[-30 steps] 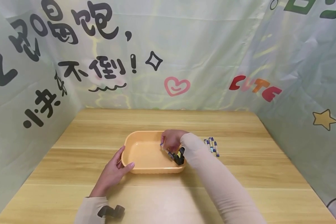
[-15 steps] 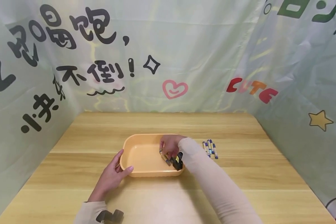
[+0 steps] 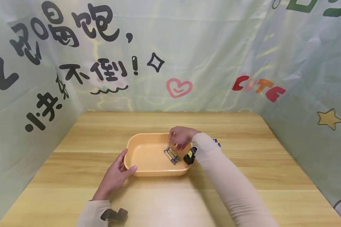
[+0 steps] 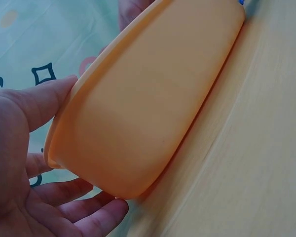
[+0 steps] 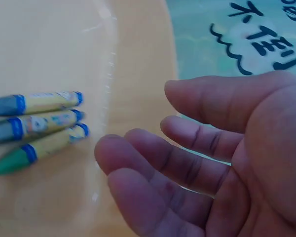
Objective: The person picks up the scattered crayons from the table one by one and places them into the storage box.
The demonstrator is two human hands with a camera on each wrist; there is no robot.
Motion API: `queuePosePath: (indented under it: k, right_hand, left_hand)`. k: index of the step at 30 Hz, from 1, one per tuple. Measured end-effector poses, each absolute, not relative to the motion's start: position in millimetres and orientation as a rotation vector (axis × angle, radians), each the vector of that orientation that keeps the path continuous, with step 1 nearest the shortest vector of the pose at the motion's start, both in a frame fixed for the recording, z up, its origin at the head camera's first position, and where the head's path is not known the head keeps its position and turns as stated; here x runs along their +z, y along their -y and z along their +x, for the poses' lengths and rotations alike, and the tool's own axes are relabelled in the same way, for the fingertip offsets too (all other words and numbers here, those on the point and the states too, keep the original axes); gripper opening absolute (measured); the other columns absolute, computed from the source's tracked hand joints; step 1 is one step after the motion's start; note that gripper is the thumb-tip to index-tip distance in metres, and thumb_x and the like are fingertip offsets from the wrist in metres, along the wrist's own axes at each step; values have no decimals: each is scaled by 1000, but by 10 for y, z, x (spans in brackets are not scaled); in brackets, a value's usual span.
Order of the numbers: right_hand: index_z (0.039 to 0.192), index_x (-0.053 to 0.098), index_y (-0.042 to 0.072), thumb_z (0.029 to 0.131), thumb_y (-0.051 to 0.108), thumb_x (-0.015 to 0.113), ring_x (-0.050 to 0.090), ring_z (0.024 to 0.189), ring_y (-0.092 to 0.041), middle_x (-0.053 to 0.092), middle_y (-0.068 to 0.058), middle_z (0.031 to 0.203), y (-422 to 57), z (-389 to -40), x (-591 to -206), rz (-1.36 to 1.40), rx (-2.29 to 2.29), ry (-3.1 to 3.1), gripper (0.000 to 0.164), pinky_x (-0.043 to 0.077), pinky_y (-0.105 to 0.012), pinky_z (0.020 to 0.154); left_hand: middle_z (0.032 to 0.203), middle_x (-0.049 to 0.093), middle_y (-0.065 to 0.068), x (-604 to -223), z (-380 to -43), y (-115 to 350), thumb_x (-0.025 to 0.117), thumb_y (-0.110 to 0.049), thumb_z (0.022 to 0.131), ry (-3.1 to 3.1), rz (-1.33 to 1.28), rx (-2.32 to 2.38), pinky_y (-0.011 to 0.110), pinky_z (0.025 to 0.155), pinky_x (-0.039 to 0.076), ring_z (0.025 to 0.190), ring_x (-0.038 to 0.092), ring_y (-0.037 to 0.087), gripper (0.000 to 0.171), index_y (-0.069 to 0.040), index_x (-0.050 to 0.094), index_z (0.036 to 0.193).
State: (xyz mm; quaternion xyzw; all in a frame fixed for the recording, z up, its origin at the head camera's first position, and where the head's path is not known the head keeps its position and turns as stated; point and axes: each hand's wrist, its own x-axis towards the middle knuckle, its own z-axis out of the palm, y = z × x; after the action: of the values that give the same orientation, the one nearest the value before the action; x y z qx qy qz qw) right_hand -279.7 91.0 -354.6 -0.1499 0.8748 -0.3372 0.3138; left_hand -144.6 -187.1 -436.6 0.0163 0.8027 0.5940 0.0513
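Three crayons point(image 5: 39, 122) are lying inside the tray point(image 3: 146, 157), short of the far edge of the table point(image 3: 59, 176); we are hovering our right hand point(image 3: 182, 137) above, fingers loosely bent, holding nothing, while our left hand point(image 3: 115, 173) is gripping the tray's left end.

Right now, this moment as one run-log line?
left hand: holds tray | right hand: empty, over tray | in tray: three crayons | on table: other crayons, partly hidden
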Motion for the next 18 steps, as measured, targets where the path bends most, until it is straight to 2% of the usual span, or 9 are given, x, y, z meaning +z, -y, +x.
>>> queuePosePath:
  k: [8,18]
  right_hand:
    - [106,51,4,97,14,59,65,67,-20,60,-11,90,-1175,-2812,-3409,-429,-916,-2368,16,57,-30,57]
    - [109,50,1,99,16,56,65,71,-24,59,-14,92,-1549,-2821,-3427,-375,-957,-2398,18,59,-35,62]
  left_hand:
    - [157,23,19,-4374,-1468,1856,75,-21,87,-2432,66,1819,30,102,42,137,35,32,90,-8,16,155]
    - [157,23,18,-4395,-1480,1861,75,-21,87,-2428,71,1819,30,103,40,137,35,31,92,-8,15,156]
